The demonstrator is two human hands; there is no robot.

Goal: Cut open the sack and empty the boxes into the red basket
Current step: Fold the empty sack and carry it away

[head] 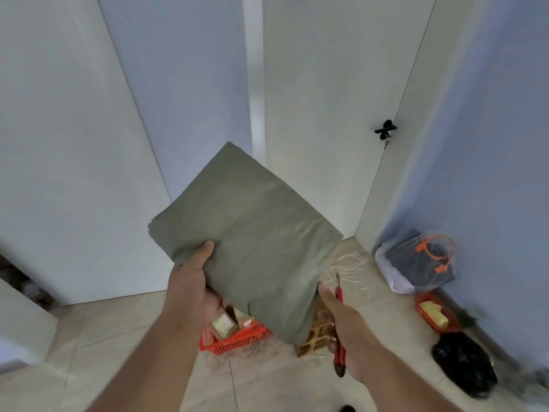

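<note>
A grey-green sack (249, 230) is held up in front of me, tilted with its lower end down over the red basket (237, 337) on the floor. My left hand (193, 281) grips the sack's left edge, thumb on top. My right hand (341, 328) is at the sack's lower right edge and holds a red utility knife (339, 322), blade pointing up. Brown boxes (225, 322) lie in the basket, partly hidden by the sack. More boxes (318, 331) show under the sack's lower edge, to the right of the basket.
White doors and a wall stand ahead; one door has a black handle (385, 130). At the right wall sit a clear bag with dark items (416, 263), a small red tray (436, 315) and a black bag (463, 367). Pale strips (350, 263) litter the tiled floor.
</note>
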